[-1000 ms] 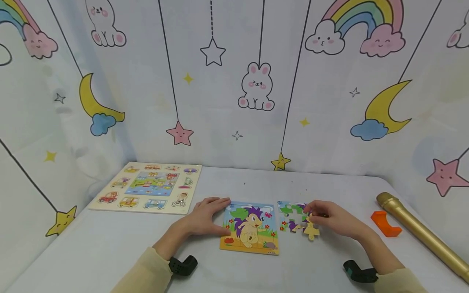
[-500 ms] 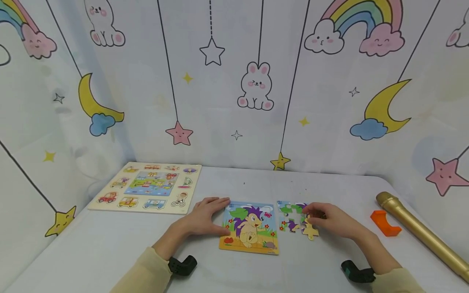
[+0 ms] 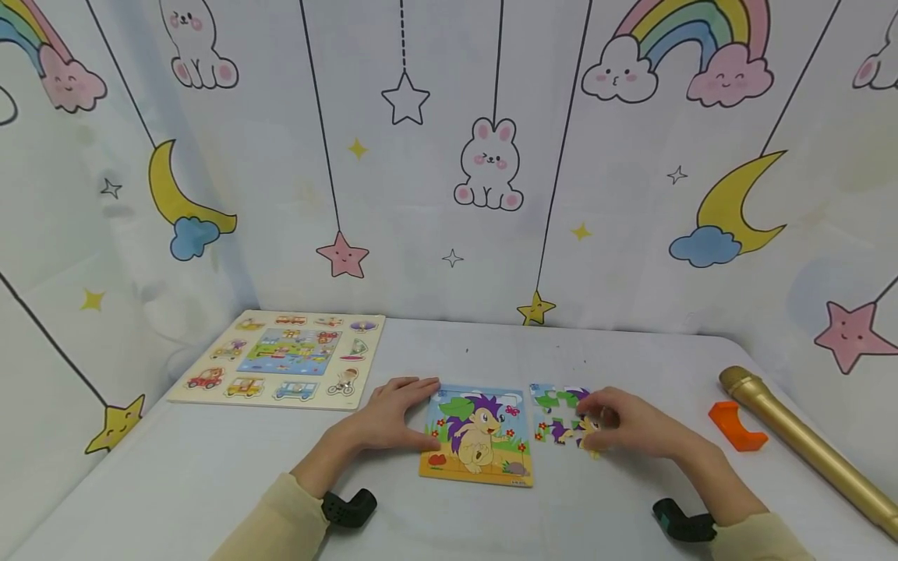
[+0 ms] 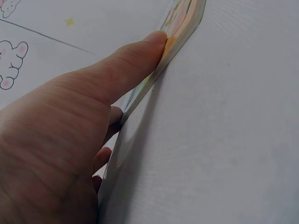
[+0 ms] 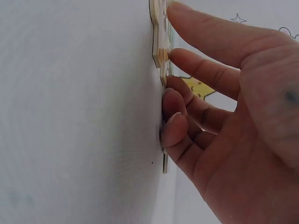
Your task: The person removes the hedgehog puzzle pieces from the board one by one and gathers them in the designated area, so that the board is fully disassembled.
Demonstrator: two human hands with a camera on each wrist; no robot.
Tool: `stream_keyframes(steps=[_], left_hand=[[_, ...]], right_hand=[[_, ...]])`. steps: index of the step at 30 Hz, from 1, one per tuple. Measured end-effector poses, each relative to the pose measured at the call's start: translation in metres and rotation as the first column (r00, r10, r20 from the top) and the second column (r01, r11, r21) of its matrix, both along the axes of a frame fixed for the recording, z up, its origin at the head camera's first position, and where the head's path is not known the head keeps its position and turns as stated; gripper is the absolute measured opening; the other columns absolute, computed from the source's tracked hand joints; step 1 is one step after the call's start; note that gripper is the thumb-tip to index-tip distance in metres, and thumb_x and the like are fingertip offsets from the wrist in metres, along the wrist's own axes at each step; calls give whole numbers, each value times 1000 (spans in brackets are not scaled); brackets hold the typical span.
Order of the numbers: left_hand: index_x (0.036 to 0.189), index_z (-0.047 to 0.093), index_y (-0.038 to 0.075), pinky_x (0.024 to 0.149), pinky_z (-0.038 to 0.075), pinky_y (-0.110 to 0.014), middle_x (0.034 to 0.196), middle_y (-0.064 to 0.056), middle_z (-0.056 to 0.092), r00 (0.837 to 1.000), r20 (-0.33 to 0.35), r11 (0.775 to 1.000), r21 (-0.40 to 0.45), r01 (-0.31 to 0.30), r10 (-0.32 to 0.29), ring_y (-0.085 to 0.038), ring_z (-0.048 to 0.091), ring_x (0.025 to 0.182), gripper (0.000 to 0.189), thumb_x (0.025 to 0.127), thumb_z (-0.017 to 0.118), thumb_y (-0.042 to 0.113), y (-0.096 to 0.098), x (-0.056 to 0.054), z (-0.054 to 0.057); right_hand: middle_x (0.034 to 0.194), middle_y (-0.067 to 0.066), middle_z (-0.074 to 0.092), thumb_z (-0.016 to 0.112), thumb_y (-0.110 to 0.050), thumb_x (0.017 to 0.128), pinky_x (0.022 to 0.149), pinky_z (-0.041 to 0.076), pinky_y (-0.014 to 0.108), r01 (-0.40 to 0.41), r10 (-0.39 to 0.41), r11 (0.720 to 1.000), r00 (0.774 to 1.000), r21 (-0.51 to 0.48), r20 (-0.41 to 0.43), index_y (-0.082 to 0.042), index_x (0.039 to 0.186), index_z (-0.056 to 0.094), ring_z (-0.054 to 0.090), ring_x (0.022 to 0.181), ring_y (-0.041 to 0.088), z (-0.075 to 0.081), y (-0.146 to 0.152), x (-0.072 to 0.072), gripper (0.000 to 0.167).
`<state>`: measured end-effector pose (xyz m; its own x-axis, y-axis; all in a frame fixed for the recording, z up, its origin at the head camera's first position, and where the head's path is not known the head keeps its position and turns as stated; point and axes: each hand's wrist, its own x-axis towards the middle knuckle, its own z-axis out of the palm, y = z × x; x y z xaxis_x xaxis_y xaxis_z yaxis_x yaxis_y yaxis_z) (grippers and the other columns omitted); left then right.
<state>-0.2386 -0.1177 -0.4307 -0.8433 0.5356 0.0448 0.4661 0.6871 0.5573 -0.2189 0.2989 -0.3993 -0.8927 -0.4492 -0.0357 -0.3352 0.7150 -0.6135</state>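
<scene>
On the white table lies a hedgehog picture puzzle (image 3: 484, 440) in a square tray, seen in the head view. My left hand (image 3: 389, 417) rests along its left edge, fingers extended; in the left wrist view the thumb (image 4: 140, 56) presses on its face. To the right are several partly joined jigsaw pieces (image 3: 546, 397), purple, green and blue, with gaps between them. My right hand (image 3: 641, 421) touches their right side, covering part of a yellow piece. The right wrist view has the thumb and forefinger (image 5: 201, 67) on the pieces, spread apart, with the other fingers bent.
A larger cream puzzle board (image 3: 210, 396) with vehicle pictures lies at the back left. At the right lie an orange block (image 3: 737, 428) with a curved cutout and a gold microphone-shaped rod (image 3: 807, 448). A printed curtain (image 3: 421, 195) hangs behind the table.
My right thumb has moved down and left onto the yellow piece, which showed more fully before. The left hand and the hedgehog puzzle have stayed in place.
</scene>
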Motion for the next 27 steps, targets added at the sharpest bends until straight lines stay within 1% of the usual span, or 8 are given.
stream_keyframes(steps=[6, 12, 18, 27], left_hand=[[155, 44, 19, 114, 21, -63, 160, 2, 37, 1000, 3, 1000, 5, -1, 1, -33, 22, 148, 93, 78, 79, 56, 0, 0, 0], [155, 43, 18, 114, 21, -62, 160, 2, 37, 1000, 1, 1000, 5, 5, -5, -33, 22, 148, 93, 78, 80, 55, 0, -1, -1], [155, 43, 18, 115, 19, -61, 159, 2, 37, 1000, -3, 1000, 5, 9, -9, -33, 23, 148, 93, 78, 80, 55, 1, -1, 0], [155, 44, 18, 114, 21, -63, 159, 1, 37, 1000, 0, 1000, 2, 0, 0, -34, 23, 148, 92, 78, 80, 55, 0, 0, 0]], right_hand=[[100, 3, 54, 86, -30, 81, 75, 48, 27, -5, 5, 999, 1000, 34, 4, -10, 116, 67, 49, 92, 23, 3, -4, 3, 45], [99, 1, 54, 85, -29, 82, 74, 48, 27, 0, 1, 999, 1000, 50, -9, -12, 113, 67, 49, 89, 20, 2, -4, 4, 40], [97, 1, 55, 85, -29, 83, 73, 49, 26, 12, -12, 999, 1000, 52, -5, -15, 109, 67, 50, 89, 21, 2, -4, 3, 35], [96, 0, 55, 85, -32, 83, 73, 48, 26, 16, -15, 998, 1000, 61, -11, -15, 108, 68, 50, 88, 21, 2, -6, 3, 35]])
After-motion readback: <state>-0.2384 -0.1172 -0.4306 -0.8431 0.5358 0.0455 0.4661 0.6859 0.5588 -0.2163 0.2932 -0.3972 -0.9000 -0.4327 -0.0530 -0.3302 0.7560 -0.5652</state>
